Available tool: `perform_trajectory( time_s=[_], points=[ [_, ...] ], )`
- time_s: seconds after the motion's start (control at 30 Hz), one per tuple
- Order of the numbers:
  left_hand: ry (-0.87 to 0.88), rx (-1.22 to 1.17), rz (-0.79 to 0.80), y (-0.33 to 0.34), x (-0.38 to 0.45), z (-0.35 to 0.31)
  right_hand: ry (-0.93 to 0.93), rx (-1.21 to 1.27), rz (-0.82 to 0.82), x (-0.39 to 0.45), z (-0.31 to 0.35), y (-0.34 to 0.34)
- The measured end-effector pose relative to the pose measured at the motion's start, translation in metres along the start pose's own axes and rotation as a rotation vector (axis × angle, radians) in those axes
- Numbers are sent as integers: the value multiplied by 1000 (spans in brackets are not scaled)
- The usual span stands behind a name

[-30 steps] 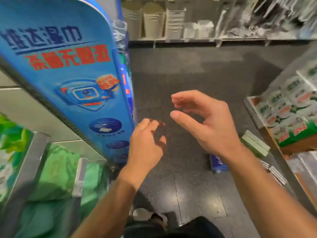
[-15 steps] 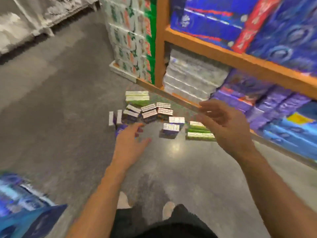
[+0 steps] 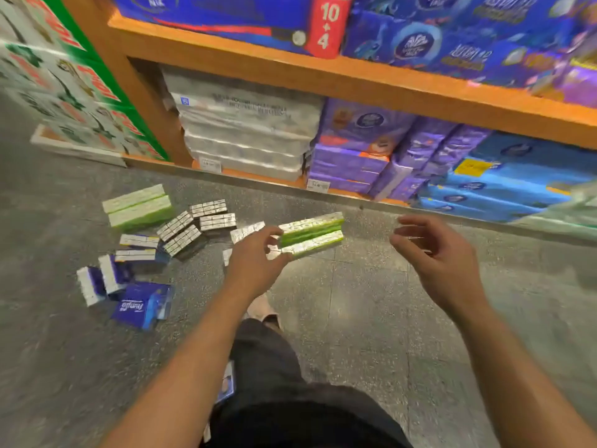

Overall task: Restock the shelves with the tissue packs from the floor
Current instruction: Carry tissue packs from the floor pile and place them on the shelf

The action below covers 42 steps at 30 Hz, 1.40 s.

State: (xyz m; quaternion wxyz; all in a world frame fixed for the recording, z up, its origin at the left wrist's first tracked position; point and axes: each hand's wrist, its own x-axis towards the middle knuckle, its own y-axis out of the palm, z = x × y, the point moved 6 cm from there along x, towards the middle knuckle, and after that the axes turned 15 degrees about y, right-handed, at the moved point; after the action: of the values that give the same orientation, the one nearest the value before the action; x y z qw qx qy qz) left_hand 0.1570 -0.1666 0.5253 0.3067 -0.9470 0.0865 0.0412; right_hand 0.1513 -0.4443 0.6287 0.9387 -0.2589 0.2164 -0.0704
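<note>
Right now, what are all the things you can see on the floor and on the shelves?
green tissue packs: two stacks, green and white, on the floor, one at the left and one by the left hand
small silver-topped packs: several, grey-white, floor middle
blue tissue packs: a few, dark blue and white, floor left
white wrapped bundles: a stack, white, bottom shelf left
purple packs: several, purple, bottom shelf middle
light blue packs: several, bottom shelf right
big blue packs: several, upper shelf
green and white boxes: a tall stack, far left
orange shelf: one, wooden
left hand: fingers curled, over the packs, holding nothing seen
right hand: fingers loosely curled, empty
</note>
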Motion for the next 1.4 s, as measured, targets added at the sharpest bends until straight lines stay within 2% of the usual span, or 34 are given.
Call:
perform_trajectory(
  time_s=[0.1, 0.2, 0.37, 0.47, 0.57, 0.67, 0.77, 0.83, 0.93, 1.03, 1.1, 1.2, 1.3, 1.4],
  points=[
    [-46, 47, 133, 31, 77, 22, 114, -47, 18, 87, -16, 25],
    [-102, 75, 192, 61, 142, 58, 188, -72, 87, 175, -43, 72],
    [-364, 105, 300, 153, 212, 184, 215, -192, 195, 324, -122, 177],
    [-463, 117, 323, 225, 235, 263, 161, -393, 264, 406, -188, 246],
    [-487, 119, 295, 304, 250, 326, 38, -728, 296, 477, -266, 314],
    [-496, 62, 248, 373, 255, 369, -142, -1062, 317, 528, -331, 380],
    [-467, -12, 176, 403, 246, 394, -215, -1195, 397, 548, -380, 438],
    [-459, -40, 136, 397, 232, 407, -212, -1249, 367, 544, -403, 457],
    [-461, -11, 117, 364, 206, 416, -228, -1351, 290, 519, -426, 449],
    [-420, 82, 111, 308, 194, 413, -256, -1221, 291, 477, -404, 425],
    [-363, 133, 72, 257, 200, 397, -242, -1037, 326, 441, -362, 410],
    [-328, 70, 52, 171, 220, 355, -172, -729, 396, 390, -277, 396],
    [-206, 16, 5, 77, 241, 295, -125, -502, 536, 355, -189, 392],
    [-151, 109, -58, -18, 251, 218, -122, -339, 632, 329, -91, 377]
  ],
)
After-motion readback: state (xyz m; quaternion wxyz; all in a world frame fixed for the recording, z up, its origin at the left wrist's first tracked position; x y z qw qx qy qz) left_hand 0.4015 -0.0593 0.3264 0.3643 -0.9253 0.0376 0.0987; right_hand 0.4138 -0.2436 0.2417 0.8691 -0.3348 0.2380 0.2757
